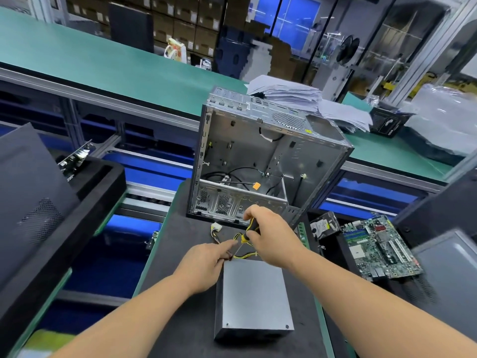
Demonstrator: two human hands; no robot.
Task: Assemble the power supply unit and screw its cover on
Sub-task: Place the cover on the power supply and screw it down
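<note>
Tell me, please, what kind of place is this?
Probably a computer assembly line in a factory. An open computer case stands on the work pad, a loose motherboard lies beside it, long green conveyor benches run across, and stacked cartons fill the back.

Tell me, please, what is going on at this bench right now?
A person is working on a power supply lying on the black mat, its cover on top. The right hand grips a yellow-and-black screwdriver, tip aimed down at the unit's far edge. The left hand reaches to the tip, fingers by the shaft and the cables. An open, empty PC case stands behind, and a motherboard lies to the right.
</note>
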